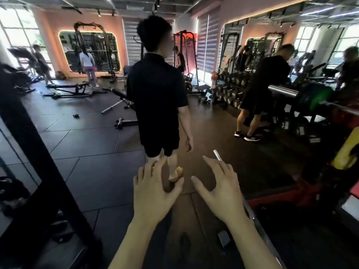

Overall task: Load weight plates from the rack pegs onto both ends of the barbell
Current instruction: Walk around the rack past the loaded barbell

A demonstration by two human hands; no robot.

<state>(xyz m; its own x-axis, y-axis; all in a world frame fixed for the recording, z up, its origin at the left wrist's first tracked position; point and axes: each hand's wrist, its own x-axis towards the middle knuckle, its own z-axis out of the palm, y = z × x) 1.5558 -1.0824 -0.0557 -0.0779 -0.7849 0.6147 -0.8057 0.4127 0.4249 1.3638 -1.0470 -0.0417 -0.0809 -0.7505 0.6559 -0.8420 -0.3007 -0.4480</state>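
Barbell (282,91) is seen at the right of the head view, racked at about chest height, its bare chrome sleeve end pointing toward the room. A dark plate with a green face (318,98) is judged to sit already on that sleeve, inboard of the bare end; motion blur prevents a firm count. A yellow plate (347,152) is noted lower at the right edge, beside a red frame (287,197); whether it hangs on a rack peg cannot be told.

Left hand (153,193) and right hand (219,189) are both held out in front, palms down, fingers spread and lightly bent. Nothing is gripped by either. A thin chrome bar (217,155) passes under the right hand; contact with it cannot be confirmed.

The step in hand is judged to be a transit between loads, with no plate carried. The next move calls for a turn toward the plates at the right, a two-handed grip on a plate's rim, and its bore lined up with the sleeve end. A person in black (157,98) stands just ahead on the dark floor (93,171) and would need to be kept clear of.

White labels (300,131) are visible on dumbbells at the right; their writing is too blurred to be read. No brand can be made out.
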